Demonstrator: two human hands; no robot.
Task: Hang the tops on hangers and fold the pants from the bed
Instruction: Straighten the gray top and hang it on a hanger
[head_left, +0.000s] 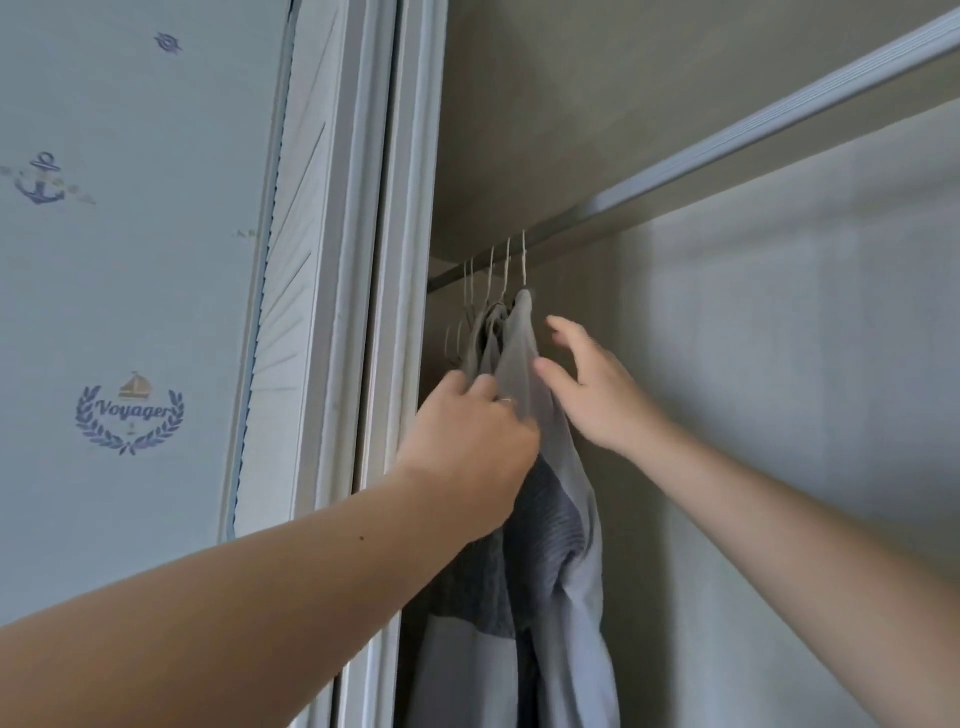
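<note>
Nearest, the soft, light pale top (519, 348) is gripped by the left hand (467, 441); the right hand (587, 384) is held loose beside it. Beyond the hands, its hanger (523, 260) is hooked on the rail (675, 179); a shoulder hold is judged best.

Soft, even daylight, rather dim; a paler patch falls on the wardrobe back panel (779, 389), crossed by a faint vertical shadow band. Deep shade gathers behind the hung tops (519, 353). The right hand (597, 400) shows motion blur; the door frame (384, 260) bows slightly.

Tops (524, 364) hang on the rail (675, 171) — hands either side.
</note>
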